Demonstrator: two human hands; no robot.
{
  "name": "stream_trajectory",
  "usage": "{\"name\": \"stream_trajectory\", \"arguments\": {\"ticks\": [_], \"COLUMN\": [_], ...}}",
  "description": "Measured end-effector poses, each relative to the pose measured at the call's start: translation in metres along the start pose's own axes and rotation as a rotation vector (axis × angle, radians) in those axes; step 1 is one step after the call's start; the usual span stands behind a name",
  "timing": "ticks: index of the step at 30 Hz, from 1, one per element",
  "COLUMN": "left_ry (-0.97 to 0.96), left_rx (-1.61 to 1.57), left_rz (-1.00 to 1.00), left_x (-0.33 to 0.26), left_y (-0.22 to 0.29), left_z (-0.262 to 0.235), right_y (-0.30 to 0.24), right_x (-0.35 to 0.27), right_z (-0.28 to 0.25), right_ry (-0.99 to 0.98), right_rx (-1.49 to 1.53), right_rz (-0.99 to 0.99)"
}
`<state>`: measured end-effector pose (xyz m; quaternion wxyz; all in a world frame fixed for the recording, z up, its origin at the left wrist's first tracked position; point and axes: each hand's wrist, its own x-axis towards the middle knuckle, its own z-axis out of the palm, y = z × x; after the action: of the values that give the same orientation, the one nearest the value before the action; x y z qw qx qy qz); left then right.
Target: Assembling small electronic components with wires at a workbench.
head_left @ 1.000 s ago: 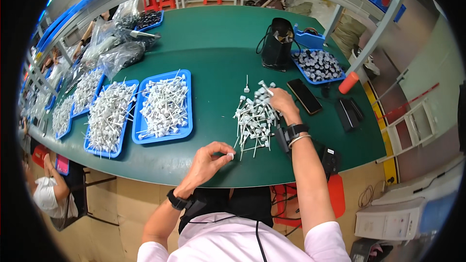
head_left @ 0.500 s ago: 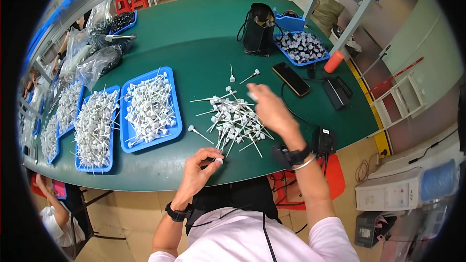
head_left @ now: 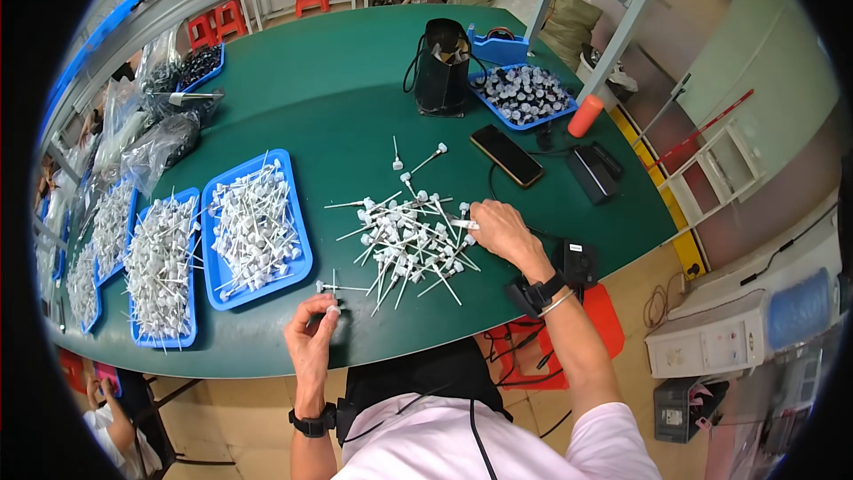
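Note:
My left hand (head_left: 308,338) is near the table's front edge. Its thumb and index finger pinch a small white pump head (head_left: 333,309), and a thin tube seems to rise from it. Just beyond lies a single white pump head with its tube (head_left: 345,288). A loose pile of white pump heads with thin tubes (head_left: 410,240) spreads ahead, between my hands. At the pile's right edge is my right hand (head_left: 503,231), fingers curled together. Something white shows at its fingertips; whether that is a pump head or a finger covering is unclear.
Blue trays (head_left: 302,276) of similar white pieces stand on the left, with clear plastic bags (head_left: 164,147) behind. Further off are a black bag (head_left: 442,76) and a blue tray of dark and clear parts (head_left: 524,95). A phone (head_left: 506,156), orange cylinder (head_left: 585,116) and black box (head_left: 591,173) sit right.
My right hand has come down from above the pile to its right edge, and its fingers have curled in. The left hand has shifted left, still pinching its piece. The view has tilted slightly.

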<state>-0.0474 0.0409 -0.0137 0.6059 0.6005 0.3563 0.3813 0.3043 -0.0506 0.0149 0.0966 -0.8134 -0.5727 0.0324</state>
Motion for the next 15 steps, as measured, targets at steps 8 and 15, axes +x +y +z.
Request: {"name": "stream_trajectory", "arguments": {"ticks": [8,15], "left_ry": [-0.019,0.017], "left_rx": [-0.035,-0.007], "left_rz": [0.019,0.026], "left_x": [0.007,0.007], "left_y": [-0.015,-0.018], "left_z": [0.004,0.003], "right_y": [0.002,0.003], "right_x": [-0.02,-0.003], "right_z": [-0.051,-0.143], "right_ry": [0.026,0.188], "right_rx": [-0.113,-0.135], "right_rz": [-0.061,-0.042]}}
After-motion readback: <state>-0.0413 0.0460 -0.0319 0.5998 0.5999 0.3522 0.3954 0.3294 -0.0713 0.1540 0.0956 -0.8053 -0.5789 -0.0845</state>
